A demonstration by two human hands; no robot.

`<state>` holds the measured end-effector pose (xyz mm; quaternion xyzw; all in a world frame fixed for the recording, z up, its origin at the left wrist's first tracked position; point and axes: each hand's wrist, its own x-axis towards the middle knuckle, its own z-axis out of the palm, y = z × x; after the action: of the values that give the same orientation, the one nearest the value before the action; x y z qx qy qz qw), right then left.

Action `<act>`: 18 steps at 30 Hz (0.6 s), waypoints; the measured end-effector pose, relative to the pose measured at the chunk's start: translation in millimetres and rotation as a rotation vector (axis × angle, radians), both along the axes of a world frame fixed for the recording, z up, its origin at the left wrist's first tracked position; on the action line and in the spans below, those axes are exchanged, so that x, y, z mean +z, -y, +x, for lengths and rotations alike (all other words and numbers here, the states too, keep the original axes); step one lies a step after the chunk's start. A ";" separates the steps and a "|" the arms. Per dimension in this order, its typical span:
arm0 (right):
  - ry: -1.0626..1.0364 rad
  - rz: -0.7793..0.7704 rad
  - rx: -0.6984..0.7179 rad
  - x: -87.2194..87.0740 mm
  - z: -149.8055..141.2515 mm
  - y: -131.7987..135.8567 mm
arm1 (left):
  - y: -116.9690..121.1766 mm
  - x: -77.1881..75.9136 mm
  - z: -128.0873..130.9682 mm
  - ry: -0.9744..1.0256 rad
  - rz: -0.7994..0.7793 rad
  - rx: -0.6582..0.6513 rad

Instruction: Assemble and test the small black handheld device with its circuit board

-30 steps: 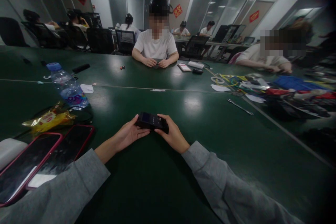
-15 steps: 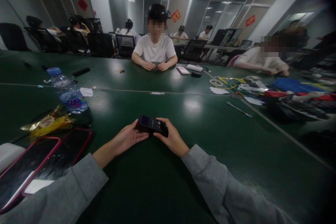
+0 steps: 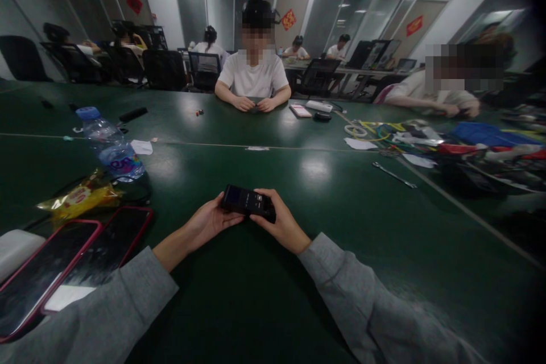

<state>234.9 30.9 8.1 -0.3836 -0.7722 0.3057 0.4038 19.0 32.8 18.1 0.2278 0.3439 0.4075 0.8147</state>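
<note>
Between my hands is a small black handheld device [image 3: 244,200] with a dark screen on its left part and buttons on its right part. My left hand [image 3: 210,219] grips its left end, thumb at the upper edge and fingers beneath. At the other end my right hand [image 3: 279,220] is closed around it, fingers over the far edge and thumb at the near side. The device is held low over the green table [image 3: 239,296], its face tilted up toward me. Its underside is hidden.
Left of me are two red-edged phones [image 3: 46,273], a yellow packet [image 3: 81,198] and a water bottle [image 3: 111,145]. A wrench [image 3: 394,175] lies to the right, near a heap of cables [image 3: 396,133]. Across the table sits a person in a white shirt [image 3: 253,74].
The device's face has tipped slightly more toward me, showing more of its screen and buttons. Both hands keep their hold. My view has shifted slightly.
</note>
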 end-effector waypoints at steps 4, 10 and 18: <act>0.002 -0.010 0.002 -0.7 -0.1 -0.5 | 0.3 2.2 1.5 0.012 -0.005 0.003; -0.016 -0.032 0.001 -3.2 -0.2 -1.7 | -1.3 -0.7 0.8 0.017 -0.010 -0.003; 0.019 -0.037 -0.011 -3.3 0.5 -1.9 | -1.0 -1.0 0.7 0.013 -0.006 -0.006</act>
<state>235.3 32.8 4.7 -0.3981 -0.7681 0.3140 0.3911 19.7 33.8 17.1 0.2239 0.3391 0.4055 0.8188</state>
